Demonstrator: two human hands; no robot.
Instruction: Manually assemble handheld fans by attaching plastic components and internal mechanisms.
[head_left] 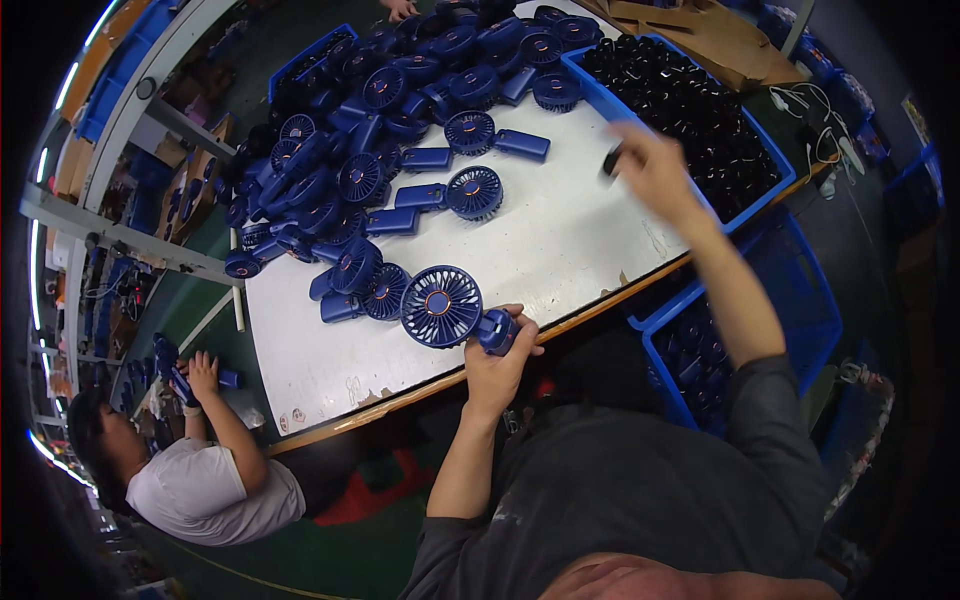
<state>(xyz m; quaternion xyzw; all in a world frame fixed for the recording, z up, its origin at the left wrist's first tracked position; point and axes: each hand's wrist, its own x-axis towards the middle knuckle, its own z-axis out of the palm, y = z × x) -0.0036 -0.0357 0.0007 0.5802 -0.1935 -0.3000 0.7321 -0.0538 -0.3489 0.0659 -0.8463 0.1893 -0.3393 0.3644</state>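
Near the front edge of the white table, my left hand (pixel 495 378) is closed round the handle of a dark blue handheld fan (pixel 441 306). The fan's round grille faces up, with an orange ring at its hub. My right hand (pixel 655 182), smeared by motion, is above the table beside the blue bin of black parts (pixel 690 125). A small black part (pixel 611 162) is pinched in its fingers; the exact kind is too blurred to tell. Several more blue fans (pixel 474 193) lie on the table ahead of my left hand.
A big heap of blue fans (pixel 385 88) covers the table's far and left side. Below the table's right edge stands another blue bin (pixel 660 322) with blue fans inside. A co-worker (pixel 215 480) in a white shirt sits at left. Cardboard (pixel 715 45) lies behind the black parts.
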